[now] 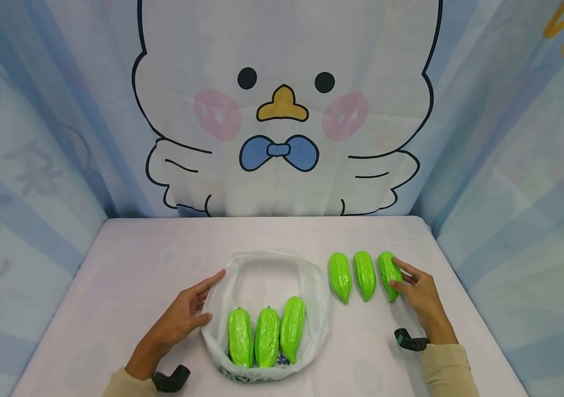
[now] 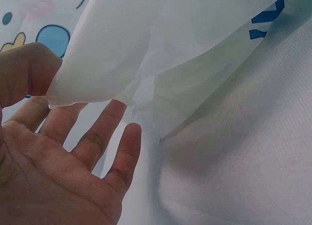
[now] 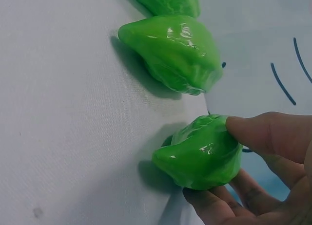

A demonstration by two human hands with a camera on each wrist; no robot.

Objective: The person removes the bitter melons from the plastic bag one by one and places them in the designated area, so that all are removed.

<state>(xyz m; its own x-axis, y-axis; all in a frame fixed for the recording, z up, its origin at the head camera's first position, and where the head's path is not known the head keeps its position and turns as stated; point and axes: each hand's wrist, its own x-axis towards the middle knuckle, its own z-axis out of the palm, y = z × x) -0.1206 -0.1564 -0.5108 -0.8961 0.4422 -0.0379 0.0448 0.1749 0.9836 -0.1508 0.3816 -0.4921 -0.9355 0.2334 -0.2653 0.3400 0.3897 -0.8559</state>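
Gripping seemed in hand and steady lifting needed, as the outermost vegetable (image 1: 387, 271), past two o'clock from the bag (image 1: 316, 311), was pinched by the right hand (image 1: 421, 296), left hand (image 1: 179, 318) fingers being spread at its nine-o'clock rim.

A cartoon-bird curtain (image 1: 282, 190) hangs behind the white table (image 1: 148, 259).

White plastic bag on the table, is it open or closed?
Open. In the head view, the white plastic bag has its mouth spread wide, with three green vegetables showing inside.
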